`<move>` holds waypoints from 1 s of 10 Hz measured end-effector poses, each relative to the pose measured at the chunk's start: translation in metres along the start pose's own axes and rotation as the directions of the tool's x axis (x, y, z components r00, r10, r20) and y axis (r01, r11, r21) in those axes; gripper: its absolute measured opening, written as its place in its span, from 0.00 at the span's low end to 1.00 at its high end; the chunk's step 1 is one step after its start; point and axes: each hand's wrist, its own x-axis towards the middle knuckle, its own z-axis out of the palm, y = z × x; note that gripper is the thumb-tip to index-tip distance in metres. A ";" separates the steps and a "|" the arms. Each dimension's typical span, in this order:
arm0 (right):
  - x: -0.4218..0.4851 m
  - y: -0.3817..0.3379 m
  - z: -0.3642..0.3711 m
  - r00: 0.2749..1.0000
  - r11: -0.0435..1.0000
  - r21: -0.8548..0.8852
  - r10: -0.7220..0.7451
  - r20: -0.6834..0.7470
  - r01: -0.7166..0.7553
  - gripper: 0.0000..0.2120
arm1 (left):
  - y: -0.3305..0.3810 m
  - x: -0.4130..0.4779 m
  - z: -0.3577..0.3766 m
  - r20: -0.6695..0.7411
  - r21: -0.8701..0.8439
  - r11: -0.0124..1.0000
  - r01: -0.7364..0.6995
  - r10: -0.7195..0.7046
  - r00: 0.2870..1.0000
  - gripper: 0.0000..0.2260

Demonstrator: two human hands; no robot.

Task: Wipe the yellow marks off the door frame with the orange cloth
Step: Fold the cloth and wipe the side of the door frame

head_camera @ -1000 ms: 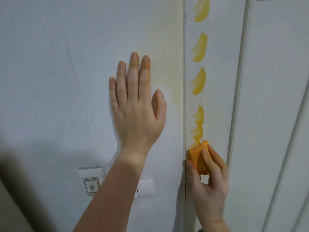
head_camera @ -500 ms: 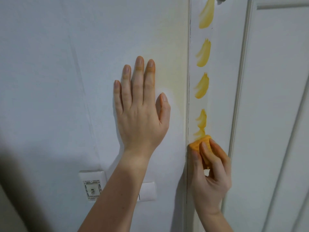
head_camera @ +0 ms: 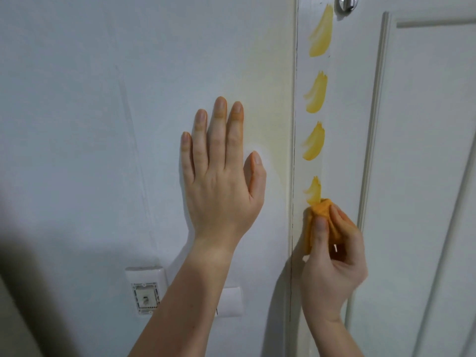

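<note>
Several yellow marks [head_camera: 314, 143] run up the white door frame [head_camera: 342, 104], one above another. My right hand [head_camera: 332, 258] grips a bunched orange cloth [head_camera: 320, 212] and presses its top against the frame, right at the bottom edge of the lowest mark [head_camera: 314, 191]. My left hand [head_camera: 221, 171] lies flat on the wall [head_camera: 103, 99] left of the frame, fingers pointing up and holding nothing. A faint yellowish smear tints the wall between my left hand and the frame.
A white wall socket [head_camera: 145, 289] and a white switch plate [head_camera: 231, 301] sit on the wall below my left forearm. The white panelled door [head_camera: 425, 150] is right of the frame, with a metal fitting [head_camera: 347, 2] at the top.
The cloth has slid up the frame and wiped away the lower part of the lowest mark. The view has tilted upward a little. My left hand stays flat on the wall.
</note>
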 end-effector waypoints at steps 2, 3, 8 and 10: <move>-0.002 0.001 0.007 0.980 0.972 -0.140 -0.179 0.082 0.189 0.12 | 0.000 0.000 0.000 -0.011 -0.001 1.000 -0.001 0.001 1.000 0.29; 0.019 -0.013 0.021 0.993 0.995 -0.031 -0.096 0.070 0.099 0.11 | 0.000 0.000 0.001 -0.011 0.008 1.000 0.003 -0.003 1.000 0.29; 0.029 -0.023 0.025 0.999 0.998 0.060 -0.023 0.031 0.021 0.11 | 0.001 -0.001 0.002 -0.013 0.000 1.000 0.004 -0.004 1.000 0.30; 0.030 -0.027 0.033 0.987 0.989 -0.046 -0.133 0.092 0.137 0.10 | -0.001 0.001 0.002 -0.016 -0.005 1.000 0.002 -0.002 1.000 0.30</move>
